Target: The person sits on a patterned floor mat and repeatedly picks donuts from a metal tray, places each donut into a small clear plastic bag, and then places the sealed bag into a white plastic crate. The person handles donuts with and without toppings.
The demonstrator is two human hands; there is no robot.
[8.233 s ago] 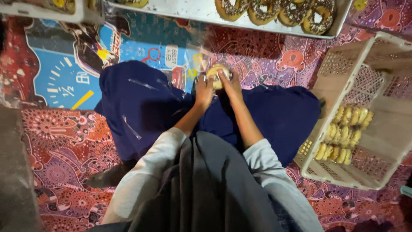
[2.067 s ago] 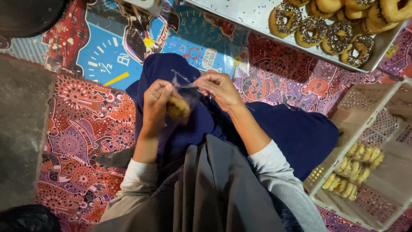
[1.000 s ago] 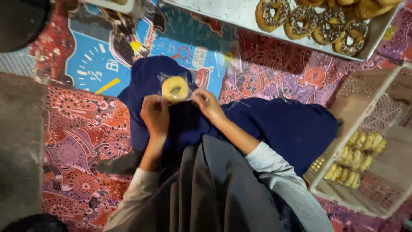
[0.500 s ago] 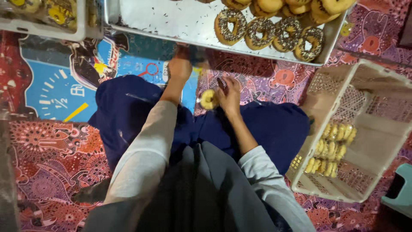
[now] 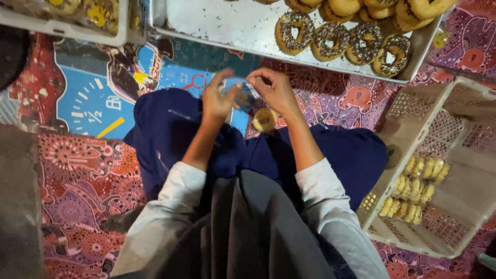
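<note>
You're sat on a patterned mat (image 5: 77,175); your left hand (image 5: 217,101) and right hand (image 5: 276,93) both pinch a clear bag (image 5: 243,95) holding a donut (image 5: 265,119).

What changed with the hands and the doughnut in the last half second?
The left hand came back from the metal tray and joined the right hand on a clear plastic bag; the doughnut now hangs below the right hand. The tray's doughnuts and the basket of packed ones look unchanged.
</note>
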